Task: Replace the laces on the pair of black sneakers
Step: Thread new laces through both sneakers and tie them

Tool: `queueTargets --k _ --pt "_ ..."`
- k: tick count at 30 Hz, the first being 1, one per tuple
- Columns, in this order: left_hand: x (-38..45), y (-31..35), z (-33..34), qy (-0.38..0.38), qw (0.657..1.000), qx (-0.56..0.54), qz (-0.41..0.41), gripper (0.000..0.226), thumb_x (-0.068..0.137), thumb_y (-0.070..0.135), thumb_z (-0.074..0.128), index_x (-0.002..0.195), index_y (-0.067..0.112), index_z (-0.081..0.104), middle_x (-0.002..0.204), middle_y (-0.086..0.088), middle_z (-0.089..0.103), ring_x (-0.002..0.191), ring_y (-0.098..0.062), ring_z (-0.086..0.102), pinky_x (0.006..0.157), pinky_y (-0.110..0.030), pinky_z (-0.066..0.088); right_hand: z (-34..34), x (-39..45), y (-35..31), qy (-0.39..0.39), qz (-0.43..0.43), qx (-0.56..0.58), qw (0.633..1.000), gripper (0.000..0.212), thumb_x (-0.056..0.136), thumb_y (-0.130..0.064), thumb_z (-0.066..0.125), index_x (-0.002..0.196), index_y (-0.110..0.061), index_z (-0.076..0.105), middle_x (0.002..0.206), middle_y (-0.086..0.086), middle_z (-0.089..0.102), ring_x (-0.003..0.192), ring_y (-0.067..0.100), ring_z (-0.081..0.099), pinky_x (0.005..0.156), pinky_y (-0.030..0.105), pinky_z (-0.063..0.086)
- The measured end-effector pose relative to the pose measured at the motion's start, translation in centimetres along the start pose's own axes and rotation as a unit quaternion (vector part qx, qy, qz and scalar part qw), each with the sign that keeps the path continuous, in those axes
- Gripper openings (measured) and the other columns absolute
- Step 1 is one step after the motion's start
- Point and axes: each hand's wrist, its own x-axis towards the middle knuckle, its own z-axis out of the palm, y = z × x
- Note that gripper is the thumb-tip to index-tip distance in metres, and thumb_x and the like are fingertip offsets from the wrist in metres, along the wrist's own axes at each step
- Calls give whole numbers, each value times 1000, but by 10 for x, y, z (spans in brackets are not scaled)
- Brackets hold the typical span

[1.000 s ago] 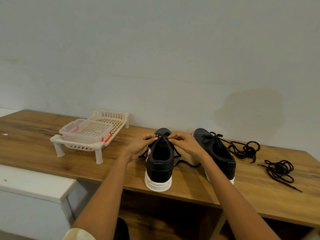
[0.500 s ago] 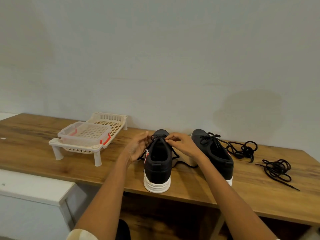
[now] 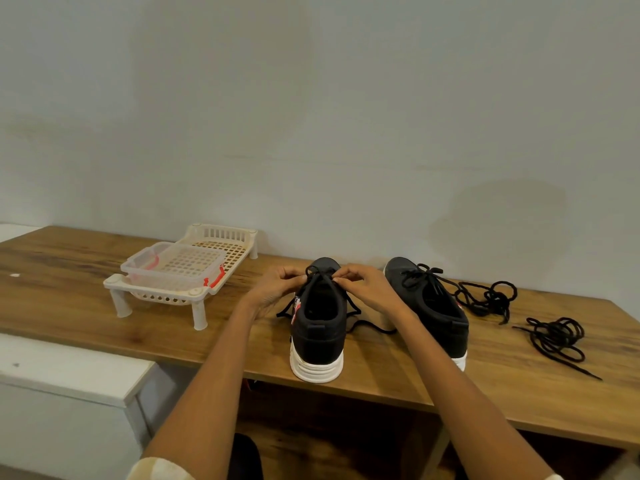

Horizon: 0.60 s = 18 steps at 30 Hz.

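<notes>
Two black sneakers stand on a wooden table [image 3: 398, 382] with their heels toward the camera. The left sneaker [image 3: 318, 327], with its white sole, is the landmark here. Both hands are raised together over its laced front. The left hand [image 3: 277, 289] curls its fingers on the lace [image 3: 320, 275] at the left side of that sneaker, and the right hand [image 3: 367, 289] pinches the same lace at the right side. The fingertips are close together, nearly meeting over the tongue. Loose ends of the lace trail down either side of the left sneaker onto the table. The right sneaker [image 3: 429, 303] stands just to the right of it, laced. Further right of that lie two loose piles of black laces, one near the wall [image 3: 491, 296] and one nearer the table's front [image 3: 557, 341]. Well to the left of the left sneaker stands a cream plastic rack [image 3: 194, 289] with a clear box [image 3: 173, 268] on it
</notes>
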Motion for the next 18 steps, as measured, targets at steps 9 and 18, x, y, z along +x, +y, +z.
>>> queueTargets --k 9,18 --pt "1 5 1 -10 998 55 9 10 90 5 59 95 8 67 87 -3 69 89 -16 64 83 -24 53 0 0 -2 6 -7 0 1000 8 91 -22 63 94 -23 70 94 -7 70 92 7 64 82 19 49" --pt "-4 0 -3 -8 982 -188 -14 22 98 2 36 95 5 57 87 -8 67 88 -18 63 77 -24 56 4 3 -4 18 -25 -46 998 10 90 -22 64 94 -20 73 97 -6 70 95 11 64 90 33 51"
